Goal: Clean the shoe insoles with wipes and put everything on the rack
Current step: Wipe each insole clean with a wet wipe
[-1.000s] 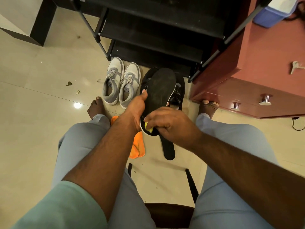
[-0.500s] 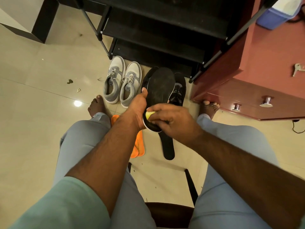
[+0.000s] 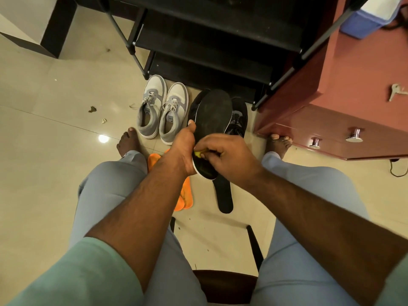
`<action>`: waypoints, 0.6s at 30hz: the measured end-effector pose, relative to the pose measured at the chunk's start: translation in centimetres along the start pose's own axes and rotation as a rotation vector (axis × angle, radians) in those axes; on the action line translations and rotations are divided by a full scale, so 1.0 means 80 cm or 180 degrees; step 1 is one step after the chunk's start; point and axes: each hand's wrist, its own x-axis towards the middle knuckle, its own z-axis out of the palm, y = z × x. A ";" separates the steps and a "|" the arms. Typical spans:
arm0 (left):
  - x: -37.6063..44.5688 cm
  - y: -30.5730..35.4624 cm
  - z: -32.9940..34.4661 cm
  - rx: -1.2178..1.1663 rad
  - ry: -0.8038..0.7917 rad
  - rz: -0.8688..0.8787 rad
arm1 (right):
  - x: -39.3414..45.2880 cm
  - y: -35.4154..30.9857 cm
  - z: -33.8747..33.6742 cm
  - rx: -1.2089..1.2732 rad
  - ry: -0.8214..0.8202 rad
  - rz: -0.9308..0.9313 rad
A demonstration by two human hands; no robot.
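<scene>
Meanwhile the left hand [image 3: 184, 149] gripped the black insole [image 3: 213, 120] while right-hand fingers [image 3: 212, 149] pinched a yellow wipe [image 3: 198, 153] against it.

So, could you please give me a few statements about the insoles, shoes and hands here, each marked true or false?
1. The left hand grips the black insole. True.
2. The right hand holds nothing. False: it pinches a yellow wipe against the insole.
3. The grey shoes stand on the rack. False: they stand on the floor before it.
4. Orange insoles lie on the floor. True.
</scene>
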 end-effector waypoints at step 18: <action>-0.020 0.010 0.011 -0.1117 -0.0566 -0.0392 | -0.022 -0.005 -0.005 0.0278 -0.0040 -0.0266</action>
